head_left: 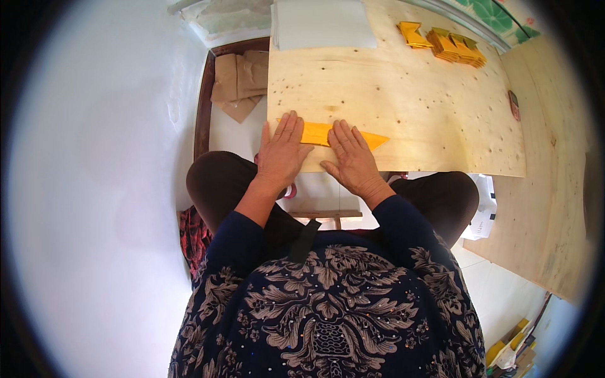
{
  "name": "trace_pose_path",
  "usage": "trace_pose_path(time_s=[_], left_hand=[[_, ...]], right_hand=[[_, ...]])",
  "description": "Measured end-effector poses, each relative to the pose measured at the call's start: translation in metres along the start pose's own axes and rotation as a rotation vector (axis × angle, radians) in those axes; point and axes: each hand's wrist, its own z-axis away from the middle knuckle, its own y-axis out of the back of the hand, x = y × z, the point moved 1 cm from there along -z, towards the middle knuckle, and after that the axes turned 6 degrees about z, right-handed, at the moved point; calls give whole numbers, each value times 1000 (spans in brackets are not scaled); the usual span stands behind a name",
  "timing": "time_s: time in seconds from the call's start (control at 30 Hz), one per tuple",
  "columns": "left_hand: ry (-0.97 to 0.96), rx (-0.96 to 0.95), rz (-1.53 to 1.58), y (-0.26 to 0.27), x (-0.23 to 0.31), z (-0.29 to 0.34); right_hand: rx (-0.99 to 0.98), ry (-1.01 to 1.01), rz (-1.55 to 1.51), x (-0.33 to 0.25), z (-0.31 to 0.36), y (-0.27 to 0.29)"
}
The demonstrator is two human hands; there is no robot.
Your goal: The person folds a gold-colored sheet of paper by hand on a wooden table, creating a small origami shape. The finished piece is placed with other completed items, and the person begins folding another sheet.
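A folded strip of golden-yellow paper lies flat near the front edge of the wooden table. Its right end comes to a slanted point. My left hand rests flat over the strip's left part, fingers stretched forward. Over the right half lies my right hand, its fingers also straight and pressed down on the paper. Both palms hide parts of the strip, and its middle shows between them.
Several folded yellow paper pieces sit in stacks at the far right of the table. A stack of white sheets lies at the far left. A small dark red device is near the right edge. Brown paper lies left of the table.
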Motion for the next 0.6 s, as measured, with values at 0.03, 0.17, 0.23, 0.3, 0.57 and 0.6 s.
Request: trace_pose_path(time_s=[0.03,0.17,0.23,0.3,0.57,0.6], left_hand=[[1,13,-4,-2,-2,1],[-44,105,-8,-12,-11,1],[75,73,-113,-8,-23,-3],[298,-2,57,7,-40,-9],[-133,74,294,-3,38,1],[-102,-12,308,-10,45,2]], right_hand=[[8,2,-5,0,0,-1],[33,7,2,0,2,-2],[26,4,-20,0,2,-2],[37,1,-21,1,3,-1],[107,-29,-109,-2,5,-11],[108,-52,-68,-4,6,-12]])
